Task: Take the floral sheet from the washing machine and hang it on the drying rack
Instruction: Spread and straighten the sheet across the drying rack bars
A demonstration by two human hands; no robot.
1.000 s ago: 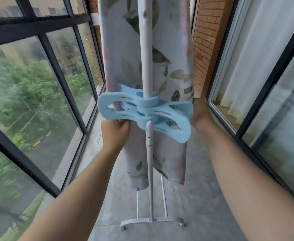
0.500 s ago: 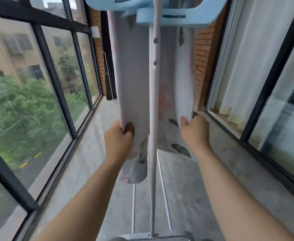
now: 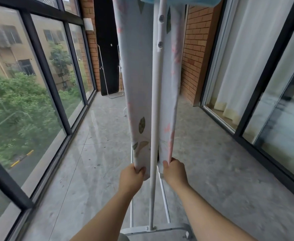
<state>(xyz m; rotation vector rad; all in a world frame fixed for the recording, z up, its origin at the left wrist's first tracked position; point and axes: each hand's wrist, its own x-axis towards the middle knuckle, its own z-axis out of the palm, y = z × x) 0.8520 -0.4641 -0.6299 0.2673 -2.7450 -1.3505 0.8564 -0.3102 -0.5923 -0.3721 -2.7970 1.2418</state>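
One grey tiled floor (image 3: 90, 171), spreading to every side of the drying rack (image 3: 154, 119), whose white upright pole is the reference for all places below.

One window wall (image 3: 43, 84), dark-framed, left of the pole. Trees and a beige building show through the glass.

One sliding glass door (image 3: 271, 94), dark-framed, right of the pole, with a pale curtain (image 3: 243, 58) behind it.

One floral sheet (image 3: 137, 75), pale with green leaves and pink marks, hung from the top of the rack. It falls in two long folds, one just left of the pole and one just right, both drawn taut downward.

One brick wall (image 3: 193, 49), behind and right of the pole.

One black panel (image 3: 106, 49), upright, behind and left of the pole.

One white foot bar (image 3: 153, 228), at the pole's base.

One pale blue plastic fitting (image 3: 186, 0), at the pole's top, cut off by the frame edge.

One left hand (image 3: 131, 178), just left of the pole, fingers (image 3: 137, 169) curled tight on the bottom edge of the left fold.

One right hand (image 3: 175, 173), just right of the pole, fingers clamped on the bottom edge of the right fold.
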